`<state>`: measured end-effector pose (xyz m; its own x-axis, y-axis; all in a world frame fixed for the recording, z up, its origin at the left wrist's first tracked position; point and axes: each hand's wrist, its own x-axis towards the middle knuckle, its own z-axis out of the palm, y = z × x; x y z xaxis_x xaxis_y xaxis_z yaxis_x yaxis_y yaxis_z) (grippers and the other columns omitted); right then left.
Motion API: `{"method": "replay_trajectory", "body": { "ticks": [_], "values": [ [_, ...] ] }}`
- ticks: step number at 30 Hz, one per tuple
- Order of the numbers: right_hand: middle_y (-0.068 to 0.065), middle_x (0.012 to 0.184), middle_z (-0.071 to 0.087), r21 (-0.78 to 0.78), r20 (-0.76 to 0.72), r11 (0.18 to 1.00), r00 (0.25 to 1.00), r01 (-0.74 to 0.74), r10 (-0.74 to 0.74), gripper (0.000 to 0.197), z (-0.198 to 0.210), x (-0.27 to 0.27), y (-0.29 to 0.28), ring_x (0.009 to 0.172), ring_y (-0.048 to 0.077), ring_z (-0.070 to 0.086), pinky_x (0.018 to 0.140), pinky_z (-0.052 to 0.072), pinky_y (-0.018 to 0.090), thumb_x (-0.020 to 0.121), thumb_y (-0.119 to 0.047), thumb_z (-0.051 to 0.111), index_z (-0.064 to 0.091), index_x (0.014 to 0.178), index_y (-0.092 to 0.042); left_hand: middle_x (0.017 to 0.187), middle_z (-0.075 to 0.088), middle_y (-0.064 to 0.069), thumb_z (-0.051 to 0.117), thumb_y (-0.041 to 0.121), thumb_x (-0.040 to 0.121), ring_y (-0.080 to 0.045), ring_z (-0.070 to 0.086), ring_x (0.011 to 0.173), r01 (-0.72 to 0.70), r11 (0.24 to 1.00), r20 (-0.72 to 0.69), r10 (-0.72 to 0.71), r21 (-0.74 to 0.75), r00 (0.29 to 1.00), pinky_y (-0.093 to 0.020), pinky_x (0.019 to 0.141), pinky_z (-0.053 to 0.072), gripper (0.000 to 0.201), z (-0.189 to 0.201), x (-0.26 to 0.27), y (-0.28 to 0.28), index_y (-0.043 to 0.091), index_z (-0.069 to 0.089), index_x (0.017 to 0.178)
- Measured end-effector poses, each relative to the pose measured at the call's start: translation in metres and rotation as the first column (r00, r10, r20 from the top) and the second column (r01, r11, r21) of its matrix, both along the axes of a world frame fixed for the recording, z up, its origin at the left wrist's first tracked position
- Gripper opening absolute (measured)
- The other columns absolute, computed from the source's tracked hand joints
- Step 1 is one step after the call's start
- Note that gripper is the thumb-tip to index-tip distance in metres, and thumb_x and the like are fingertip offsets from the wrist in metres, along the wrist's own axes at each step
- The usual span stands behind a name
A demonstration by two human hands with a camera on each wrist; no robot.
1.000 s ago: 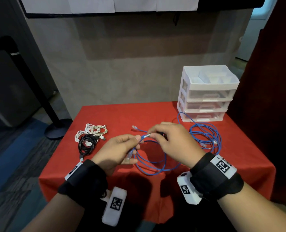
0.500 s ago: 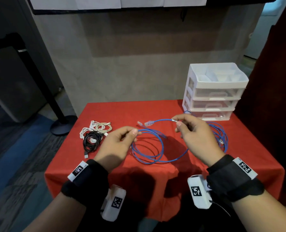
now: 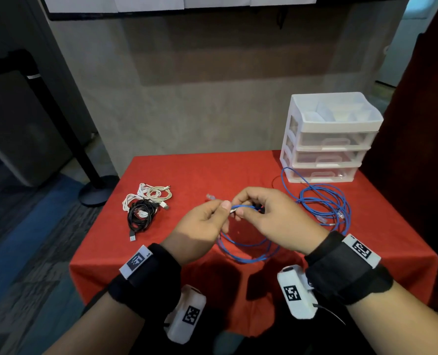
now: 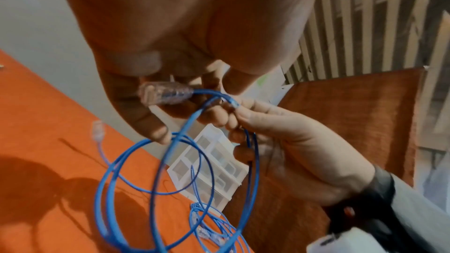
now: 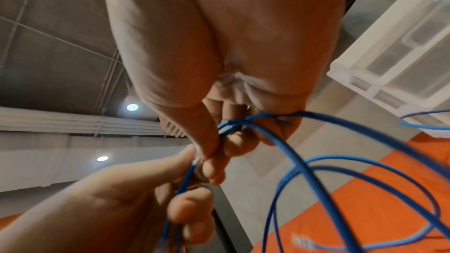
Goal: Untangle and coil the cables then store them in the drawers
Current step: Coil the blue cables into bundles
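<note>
While the table (image 3: 238, 172) is covered in red cloth, a white drawer unit (image 3: 325, 139) is seen at its far right corner, all three drawers closed. A loose blue cable bundle (image 3: 325, 203) lies just before the unit. A second blue cable (image 3: 246, 249) is held above the table centre: its coil hangs from the left hand (image 3: 200, 226), fingers curled round it, and one strand near the plug is pinched by the right hand (image 3: 271, 216). White cables (image 3: 148, 196) and a black cable (image 3: 140, 216) are coiled at the left.
</note>
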<state>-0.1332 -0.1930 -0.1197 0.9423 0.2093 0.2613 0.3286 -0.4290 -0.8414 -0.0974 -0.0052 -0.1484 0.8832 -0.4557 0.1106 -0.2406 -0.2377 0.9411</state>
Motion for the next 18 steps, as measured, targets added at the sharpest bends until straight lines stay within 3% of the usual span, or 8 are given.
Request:
{"method": "replay_trajectory", "body": {
  "ticks": [2, 4, 7, 10, 13, 15, 18],
  "values": [
    [0.007, 0.084, 0.073, 0.003, -0.021, 0.998, 0.998, -0.058, 0.058, 0.006, 0.005, 0.000, 0.001, 0.075, 0.008, 0.060, 0.079, 0.052, 0.039, 0.096, -0.008, 0.066, 0.069, 0.098, -0.013, 0.062, 0.051, 0.015, 0.042, 0.052, 0.094, -0.009, 0.048, 0.061, -0.013, 1.000, -0.012, 0.013, 0.015, 1.000, -0.037, 0.066, 0.053, 0.037, 0.004, -0.002, -0.002, 0.024, 0.062, 0.079],
    [0.015, 0.086, 0.072, 0.040, -0.071, 0.992, 0.990, -0.121, 0.124, 0.013, 0.009, -0.001, -0.004, 0.075, 0.013, 0.060, 0.078, 0.052, 0.042, 0.098, -0.012, 0.066, 0.067, 0.110, -0.017, 0.061, 0.046, 0.016, 0.043, 0.045, 0.102, -0.006, 0.046, 0.060, -0.036, 0.999, -0.034, 0.036, -0.006, 0.999, -0.033, 0.065, 0.052, 0.034, 0.011, -0.002, 0.000, 0.034, 0.063, 0.077],
    [0.010, 0.076, 0.068, 0.190, -0.258, 0.967, 0.942, -0.168, 0.214, 0.026, 0.006, -0.004, -0.015, 0.070, 0.021, 0.061, 0.074, 0.050, 0.038, 0.099, -0.012, 0.065, 0.056, 0.123, -0.012, 0.058, 0.036, 0.010, 0.040, 0.030, 0.109, -0.003, 0.034, 0.050, -0.078, 0.989, -0.140, 0.060, -0.123, 0.988, -0.021, 0.053, 0.040, 0.034, 0.027, 0.000, 0.012, 0.019, 0.064, 0.088],
    [0.011, 0.081, 0.061, 0.358, -0.360, 0.921, 0.887, -0.157, 0.291, 0.027, -0.006, -0.009, -0.024, 0.075, 0.025, 0.055, 0.076, 0.048, 0.043, 0.098, -0.021, 0.065, 0.056, 0.118, -0.006, 0.055, 0.028, 0.008, 0.039, 0.030, 0.108, -0.004, 0.024, 0.046, -0.083, 0.984, -0.224, 0.046, -0.158, 0.973, -0.018, 0.047, 0.034, 0.037, 0.039, 0.001, 0.024, 0.008, 0.062, 0.089],
    [0.006, 0.089, 0.063, 0.360, -0.387, 0.914, 0.861, -0.189, 0.330, 0.033, -0.014, -0.015, -0.026, 0.086, 0.024, 0.053, 0.074, 0.044, 0.032, 0.094, -0.027, 0.062, 0.061, 0.118, -0.004, 0.057, 0.026, 0.007, 0.040, 0.033, 0.107, -0.006, 0.020, 0.048, -0.081, 0.979, -0.243, 0.034, -0.187, 0.969, -0.020, 0.048, 0.033, 0.037, 0.045, -0.001, 0.032, 0.007, 0.061, 0.091],
    [0.007, 0.096, 0.068, 0.353, -0.387, 0.905, 0.844, -0.237, 0.372, 0.032, -0.016, -0.017, -0.026, 0.089, 0.025, 0.056, 0.075, 0.044, 0.032, 0.096, -0.025, 0.061, 0.061, 0.120, -0.003, 0.058, 0.026, 0.007, 0.041, 0.033, 0.107, -0.006, 0.020, 0.050, -0.105, 0.976, -0.239, 0.057, -0.192, 0.969, -0.020, 0.049, 0.033, 0.037, 0.048, -0.001, 0.037, 0.007, 0.061, 0.092],
    [0.006, 0.090, 0.070, 0.280, -0.383, 0.905, 0.827, -0.321, 0.412, 0.028, -0.017, -0.018, -0.027, 0.075, 0.024, 0.060, 0.070, 0.046, 0.032, 0.100, -0.022, 0.059, 0.060, 0.120, -0.002, 0.060, 0.025, 0.004, 0.044, 0.034, 0.106, -0.008, 0.020, 0.053, -0.161, 0.959, -0.258, 0.098, -0.233, 0.961, -0.020, 0.047, 0.033, 0.035, 0.051, 0.003, 0.046, 0.007, 0.060, 0.092]
  ]
}}
